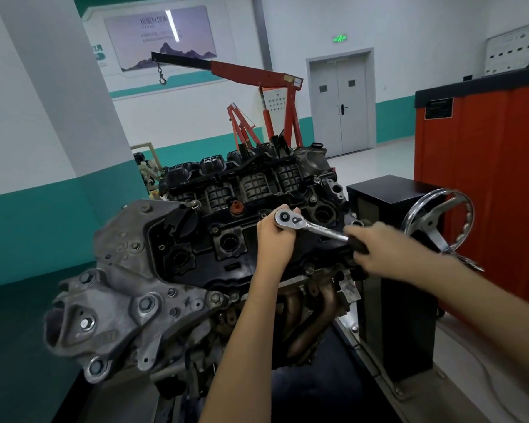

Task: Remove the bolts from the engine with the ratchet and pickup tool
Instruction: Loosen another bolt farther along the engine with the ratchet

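Note:
The engine (196, 257) sits on a stand in front of me, its black valve cover (226, 239) facing up. A chrome ratchet (312, 226) lies across the cover's right part. My left hand (274, 236) grips the ratchet's round head from below and holds it down on the cover. My right hand (379, 248) is blurred and grips the ratchet's black handle. The socket and the bolt under the head are hidden. No pickup tool is in view.
A chrome handwheel (440, 221) of the engine stand sits right of my right hand, beside a black box (394, 239). An orange cabinet (486, 178) stands at the far right. A red engine crane (257, 87) is behind the engine. A white-and-teal pillar (58, 117) rises at left.

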`<move>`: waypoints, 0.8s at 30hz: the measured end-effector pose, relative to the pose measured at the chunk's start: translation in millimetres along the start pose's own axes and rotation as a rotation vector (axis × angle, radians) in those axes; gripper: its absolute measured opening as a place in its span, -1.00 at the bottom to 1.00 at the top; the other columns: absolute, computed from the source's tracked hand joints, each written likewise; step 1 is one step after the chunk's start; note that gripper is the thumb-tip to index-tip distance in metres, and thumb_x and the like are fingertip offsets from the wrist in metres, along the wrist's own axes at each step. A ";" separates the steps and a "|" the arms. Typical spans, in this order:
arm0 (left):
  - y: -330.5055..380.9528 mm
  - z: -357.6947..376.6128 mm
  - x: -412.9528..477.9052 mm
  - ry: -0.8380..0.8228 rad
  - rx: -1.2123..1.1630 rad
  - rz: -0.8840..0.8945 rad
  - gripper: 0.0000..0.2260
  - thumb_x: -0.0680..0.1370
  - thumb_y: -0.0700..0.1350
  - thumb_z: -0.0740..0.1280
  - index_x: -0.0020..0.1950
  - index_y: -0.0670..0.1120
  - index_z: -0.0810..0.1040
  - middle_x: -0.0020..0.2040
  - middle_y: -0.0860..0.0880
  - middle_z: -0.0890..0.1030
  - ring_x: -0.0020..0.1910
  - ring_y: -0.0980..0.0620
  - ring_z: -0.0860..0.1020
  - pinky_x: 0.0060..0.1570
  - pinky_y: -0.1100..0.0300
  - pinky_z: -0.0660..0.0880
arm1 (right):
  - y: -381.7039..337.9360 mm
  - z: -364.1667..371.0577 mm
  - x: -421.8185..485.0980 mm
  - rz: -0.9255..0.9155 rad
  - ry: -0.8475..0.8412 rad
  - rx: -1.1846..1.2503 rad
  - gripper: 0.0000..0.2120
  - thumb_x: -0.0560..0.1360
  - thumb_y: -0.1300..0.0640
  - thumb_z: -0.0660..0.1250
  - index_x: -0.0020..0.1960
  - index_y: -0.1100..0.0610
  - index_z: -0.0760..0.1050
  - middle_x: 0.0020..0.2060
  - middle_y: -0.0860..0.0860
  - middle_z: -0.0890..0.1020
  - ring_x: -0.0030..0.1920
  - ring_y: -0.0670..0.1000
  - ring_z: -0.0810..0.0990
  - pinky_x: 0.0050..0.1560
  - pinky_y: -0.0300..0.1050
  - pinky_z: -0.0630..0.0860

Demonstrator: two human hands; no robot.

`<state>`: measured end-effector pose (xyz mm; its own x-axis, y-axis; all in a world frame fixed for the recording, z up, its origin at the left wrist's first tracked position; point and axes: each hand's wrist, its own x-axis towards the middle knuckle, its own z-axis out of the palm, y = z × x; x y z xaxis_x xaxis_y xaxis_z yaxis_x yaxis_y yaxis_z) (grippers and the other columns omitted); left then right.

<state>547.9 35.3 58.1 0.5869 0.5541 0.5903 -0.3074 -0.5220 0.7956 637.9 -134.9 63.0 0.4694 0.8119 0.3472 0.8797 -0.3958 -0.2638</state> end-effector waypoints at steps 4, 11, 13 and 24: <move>-1.5 -0.9 -1.5 0.033 -0.057 -0.017 -0.60 0.61 -0.27 0.26 -0.36 -0.05 0.19 -0.42 0.08 0.23 -0.41 0.17 0.19 -0.36 0.35 0.22 | -4.1 4.7 6.2 0.051 0.112 -0.168 -0.86 0.49 0.10 0.29 -0.06 -0.03 0.32 -0.35 -0.10 0.37 -0.27 0.03 0.50 -0.26 -0.16 0.35; -0.8 10.7 0.4 0.145 -0.085 -0.066 -0.58 0.58 -0.30 0.30 -0.35 -0.06 0.15 -0.40 0.04 0.16 -0.44 0.18 0.14 -0.39 0.32 0.15 | -102.3 113.2 -29.9 0.311 0.308 0.822 -0.79 0.41 0.31 0.28 -0.10 0.02 0.39 -0.40 -0.04 0.47 -0.39 -0.27 0.50 -0.44 -0.44 0.38; -1.0 8.1 1.1 0.139 -0.045 -0.079 -0.59 0.58 -0.28 0.30 -0.34 -0.06 0.16 -0.39 0.03 0.15 -0.46 0.18 0.14 -0.40 0.31 0.15 | -116.0 120.9 -25.1 0.323 0.294 0.901 -0.82 0.43 0.30 0.27 -0.04 0.06 0.41 -0.37 -0.01 0.51 -0.37 -0.23 0.52 -0.44 -0.42 0.39; -3.7 6.2 -1.9 0.085 -0.049 0.021 -0.55 0.60 -0.24 0.28 -0.41 0.08 0.23 -0.48 0.13 0.28 -0.40 0.18 0.21 -0.31 0.23 0.21 | 5.7 2.9 6.8 0.037 0.042 -0.150 -0.79 0.47 0.13 0.30 0.08 -0.04 0.39 -0.30 -0.08 0.45 -0.22 0.08 0.56 -0.24 -0.11 0.44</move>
<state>552.6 32.1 53.2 0.5149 0.5977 0.6145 -0.3562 -0.5028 0.7876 645.9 -130.4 61.3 0.5013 0.7785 0.3777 0.8621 -0.4868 -0.1409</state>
